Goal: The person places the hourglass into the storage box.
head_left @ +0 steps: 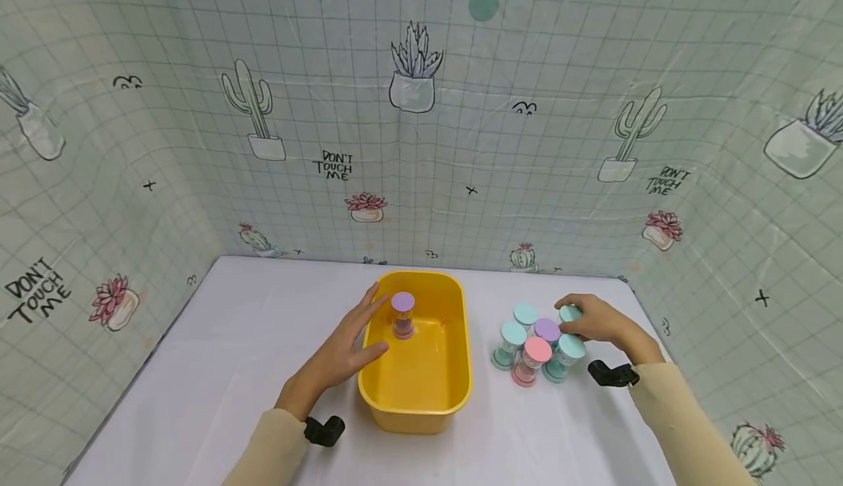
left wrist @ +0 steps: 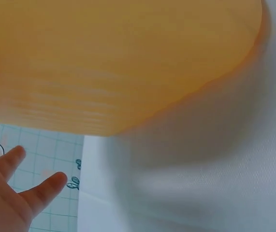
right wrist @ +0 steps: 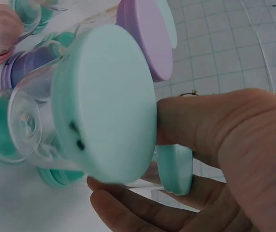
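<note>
Beige sleeves (head_left: 688,427) enter along the lower edge; the left hand (head_left: 339,347), fingers spread wide and holding nothing, is at the left rim of a glossy, round-cornered yellow tub (head_left: 421,372) at centre, where a purple-capped hourglass (head_left: 403,303) stands. At centre right, the right hand (head_left: 598,320) curls thumb and fingers round a mint-capped hourglass (head_left: 570,313), beside clear-walled, disc-ended hourglasses (head_left: 537,350) in mint, pink and purple.

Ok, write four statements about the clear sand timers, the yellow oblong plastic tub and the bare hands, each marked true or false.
1. A purple-capped clear sand timer stands inside the yellow oblong plastic tub. True.
2. The bare left hand grips that timer. False: it is at the tub's left side, holding nothing.
3. The pink-capped clear sand timer stands outside the tub. True.
4. The bare right hand reaches into the tub. False: its fingers are around a mint-capped clear sand timer.
</note>
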`<state>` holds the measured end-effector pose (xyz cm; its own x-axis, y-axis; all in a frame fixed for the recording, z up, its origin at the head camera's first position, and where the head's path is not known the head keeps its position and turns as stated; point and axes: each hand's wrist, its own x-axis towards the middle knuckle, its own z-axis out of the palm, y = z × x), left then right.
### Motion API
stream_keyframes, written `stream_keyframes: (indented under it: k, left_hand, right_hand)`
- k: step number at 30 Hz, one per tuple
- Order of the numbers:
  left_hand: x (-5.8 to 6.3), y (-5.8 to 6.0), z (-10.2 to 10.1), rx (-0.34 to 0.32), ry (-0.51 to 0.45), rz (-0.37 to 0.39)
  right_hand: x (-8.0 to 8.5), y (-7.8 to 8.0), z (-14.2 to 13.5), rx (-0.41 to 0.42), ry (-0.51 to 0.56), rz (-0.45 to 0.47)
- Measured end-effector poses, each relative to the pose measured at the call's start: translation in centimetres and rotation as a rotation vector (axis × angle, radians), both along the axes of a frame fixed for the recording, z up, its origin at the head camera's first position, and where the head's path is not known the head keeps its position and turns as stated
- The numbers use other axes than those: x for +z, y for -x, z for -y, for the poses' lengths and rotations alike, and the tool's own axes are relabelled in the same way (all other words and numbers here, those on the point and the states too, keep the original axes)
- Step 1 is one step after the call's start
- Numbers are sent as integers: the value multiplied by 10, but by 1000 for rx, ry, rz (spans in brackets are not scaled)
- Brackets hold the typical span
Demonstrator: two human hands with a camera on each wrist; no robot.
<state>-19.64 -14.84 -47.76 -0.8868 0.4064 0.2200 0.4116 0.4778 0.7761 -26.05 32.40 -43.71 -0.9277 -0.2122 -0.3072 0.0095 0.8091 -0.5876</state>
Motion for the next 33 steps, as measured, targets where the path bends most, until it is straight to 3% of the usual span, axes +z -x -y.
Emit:
stream_keyframes:
  k: [9,17,23,33]
  left_hand:
    - [-4,1,0,-19,-56,-27]
    - [-4,2,-1,-36,-100,11]
    - [-5,3,-3,-43,-123,17]
    - [-6,3,-2,-46,-138,37]
  right_hand:
    - [-6,-2,6,-60,31,-71]
    - [-7,-4,7,-56,-76,-180]
    - [-9,-4,4,-118,-34,-174]
    - [9,-7,4,-146,-68,-214]
